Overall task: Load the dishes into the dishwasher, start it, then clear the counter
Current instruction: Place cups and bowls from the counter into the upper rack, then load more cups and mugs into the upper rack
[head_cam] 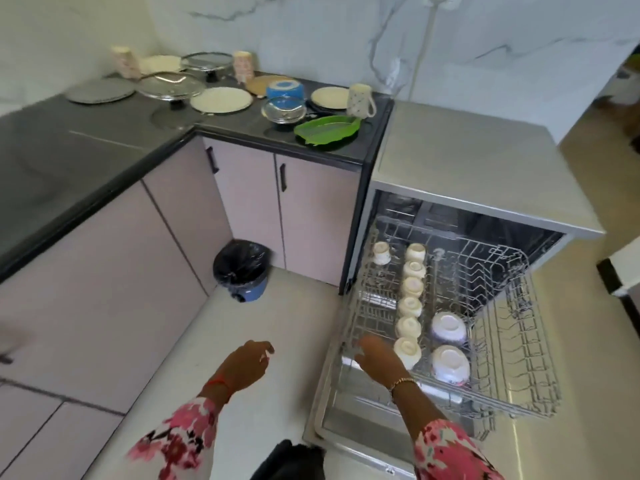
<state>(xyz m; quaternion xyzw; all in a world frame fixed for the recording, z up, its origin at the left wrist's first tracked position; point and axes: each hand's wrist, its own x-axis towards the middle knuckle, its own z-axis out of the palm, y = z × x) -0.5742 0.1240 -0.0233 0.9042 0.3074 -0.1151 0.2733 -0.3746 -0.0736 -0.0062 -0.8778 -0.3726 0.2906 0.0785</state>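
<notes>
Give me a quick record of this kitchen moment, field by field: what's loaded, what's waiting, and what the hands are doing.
dishwasher: door open, upper rack pulled out
loaded: small cups upside down in a column, one more cup to its left, two bowls upside down beside them
waiting on counter: plates, glass lids, blue container, mug, green tray
left hand: empty, open, over the floor
right hand: empty, open, at the rack's near left corner
floor: bin by the cabinets
</notes>
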